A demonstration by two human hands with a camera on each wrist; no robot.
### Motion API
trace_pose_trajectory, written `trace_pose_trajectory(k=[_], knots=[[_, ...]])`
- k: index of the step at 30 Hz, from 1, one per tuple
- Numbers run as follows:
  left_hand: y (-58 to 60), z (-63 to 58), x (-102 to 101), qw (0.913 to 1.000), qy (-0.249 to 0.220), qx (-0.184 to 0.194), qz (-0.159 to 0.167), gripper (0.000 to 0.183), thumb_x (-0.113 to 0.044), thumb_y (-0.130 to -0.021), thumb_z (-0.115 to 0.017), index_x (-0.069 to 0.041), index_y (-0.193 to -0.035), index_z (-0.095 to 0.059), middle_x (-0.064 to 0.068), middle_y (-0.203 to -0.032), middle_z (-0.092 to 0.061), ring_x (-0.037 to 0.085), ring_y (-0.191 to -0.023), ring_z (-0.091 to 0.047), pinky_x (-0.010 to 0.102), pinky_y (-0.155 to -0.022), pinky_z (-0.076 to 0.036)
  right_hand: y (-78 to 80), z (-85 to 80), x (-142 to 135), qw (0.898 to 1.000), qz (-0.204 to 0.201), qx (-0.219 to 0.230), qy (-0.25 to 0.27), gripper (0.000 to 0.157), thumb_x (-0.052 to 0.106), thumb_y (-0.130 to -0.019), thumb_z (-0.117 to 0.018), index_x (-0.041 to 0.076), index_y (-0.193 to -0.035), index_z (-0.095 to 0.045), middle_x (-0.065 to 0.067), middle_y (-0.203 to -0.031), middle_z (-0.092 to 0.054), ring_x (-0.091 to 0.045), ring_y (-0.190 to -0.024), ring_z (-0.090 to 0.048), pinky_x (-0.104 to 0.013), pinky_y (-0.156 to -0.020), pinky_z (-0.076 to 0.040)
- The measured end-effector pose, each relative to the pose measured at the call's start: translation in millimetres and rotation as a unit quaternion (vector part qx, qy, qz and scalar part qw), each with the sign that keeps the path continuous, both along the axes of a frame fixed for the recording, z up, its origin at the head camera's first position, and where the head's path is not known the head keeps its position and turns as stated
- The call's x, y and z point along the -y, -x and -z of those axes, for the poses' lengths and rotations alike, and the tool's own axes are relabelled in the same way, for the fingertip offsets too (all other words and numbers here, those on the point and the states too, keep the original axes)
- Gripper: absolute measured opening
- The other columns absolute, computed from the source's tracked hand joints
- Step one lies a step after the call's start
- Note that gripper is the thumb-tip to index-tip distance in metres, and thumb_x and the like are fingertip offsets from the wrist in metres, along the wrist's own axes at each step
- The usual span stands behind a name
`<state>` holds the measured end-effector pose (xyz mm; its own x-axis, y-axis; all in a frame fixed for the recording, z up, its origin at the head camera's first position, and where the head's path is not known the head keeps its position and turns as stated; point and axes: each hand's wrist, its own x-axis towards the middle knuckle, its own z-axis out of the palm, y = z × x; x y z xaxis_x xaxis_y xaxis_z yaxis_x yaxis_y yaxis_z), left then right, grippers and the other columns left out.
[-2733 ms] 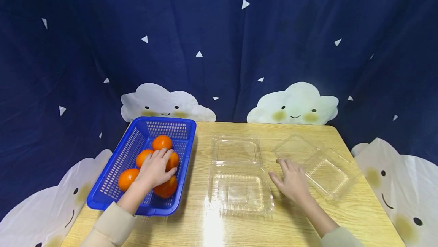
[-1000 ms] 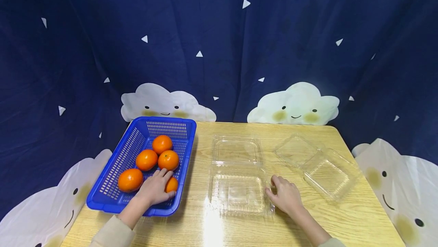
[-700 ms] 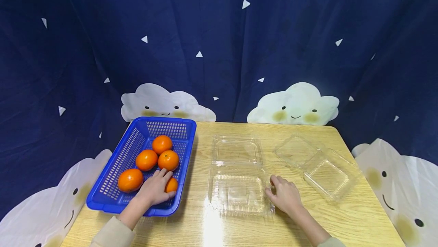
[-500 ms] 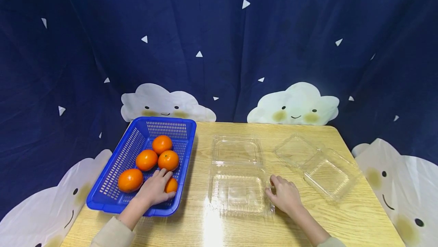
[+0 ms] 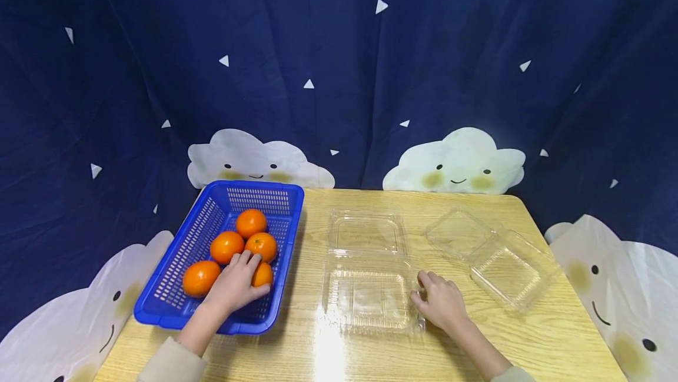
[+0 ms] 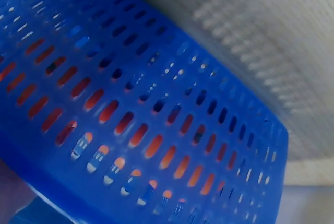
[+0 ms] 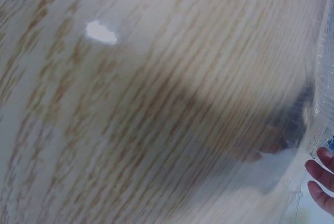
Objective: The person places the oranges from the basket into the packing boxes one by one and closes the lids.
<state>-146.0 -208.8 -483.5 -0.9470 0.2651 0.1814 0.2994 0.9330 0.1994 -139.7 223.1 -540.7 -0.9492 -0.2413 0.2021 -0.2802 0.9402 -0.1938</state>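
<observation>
In the head view my left hand (image 5: 233, 285) is inside the blue plastic basket (image 5: 286, 270), fingers and thumb curled round an orange (image 5: 262, 275) that they partly cover. Several more oranges lie in the basket, the closest being one (image 5: 262, 246) just beyond my fingertips. The left wrist view shows mostly the slotted wall of the basket (image 6: 156, 104), with orange fruit behind it. My right hand (image 5: 442, 302) rests at the right edge of a clear plastic clamshell box (image 5: 371, 296), its fingers relaxed. Those fingertips (image 7: 318, 169) lie right beside the clear plastic in the right wrist view.
Another clear clamshell box (image 5: 508, 267) lies opened out at the right of the wooden table (image 5: 365, 358). The middle box's lid (image 5: 365, 232) lies flat towards the back. Behind the table hangs a dark blue curtain (image 5: 339, 46) with cloud prints.
My left hand moved from the middle oranges to the near one and has shifted it slightly up and left. My right hand came to the middle box's edge, then stayed still.
</observation>
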Motion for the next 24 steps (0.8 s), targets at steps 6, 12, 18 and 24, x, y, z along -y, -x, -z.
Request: trace_pose_trajectory(k=[6,12,18,24], knots=[[2.2,-9.6,-1,0.9993,-0.02,-0.032,-0.007,0.061,-0.039,-0.07,-0.068,0.0,-0.114,-0.055,0.017,-0.107,-0.05,0.032,-0.091,-0.047,0.047,-0.073,-0.049,0.3,1.1,0,1.0,-0.004,-0.01,-0.004,0.02,0.029,-0.077,-0.063,0.014,-0.078,-0.05,0.007,-0.063,-0.04,-0.01,-0.054,-0.036,-0.025,-0.05,-0.032],[3.1,-20.9,-6,0.9937,-0.058,-0.095,0.002,0.06,-0.036,-0.069,-0.068,0.0,-0.114,-0.053,0.019,-0.109,-0.049,0.033,-0.095,-0.047,0.047,-0.077,-0.047,0.7,2.0,-1,1.0,-0.007,-0.021,-0.013,0.02,0.03,-0.077,-0.063,0.015,-0.078,-0.05,0.008,-0.063,-0.039,-0.01,-0.055,-0.036,-0.025,-0.05,-0.031],[3.4,-30.1,-16,0.9828,-0.092,-0.16,0.016,0.056,-0.037,-0.068,-0.067,-0.004,-0.111,-0.054,0.017,-0.107,-0.049,0.034,-0.092,-0.045,0.044,-0.074,-0.046,1.2,1.3,-2,0.999,-0.012,-0.026,-0.03,0.02,0.031,-0.077,-0.062,0.015,-0.078,-0.05,0.007,-0.064,-0.039,-0.012,-0.058,-0.038,-0.027,-0.052,-0.032],[4.0,-36.7,-30,0.972,-0.112,-0.203,0.038,0.055,-0.036,-0.066,-0.067,-0.003,-0.109,-0.055,0.017,-0.108,-0.049,0.034,-0.093,-0.046,0.045,-0.073,-0.048,1.4,0.3,-2,0.998,-0.017,-0.035,-0.042,0.02,0.032,-0.077,-0.062,0.015,-0.079,-0.051,0.007,-0.064,-0.038,-0.013,-0.06,-0.041,-0.028,-0.052,-0.032]])
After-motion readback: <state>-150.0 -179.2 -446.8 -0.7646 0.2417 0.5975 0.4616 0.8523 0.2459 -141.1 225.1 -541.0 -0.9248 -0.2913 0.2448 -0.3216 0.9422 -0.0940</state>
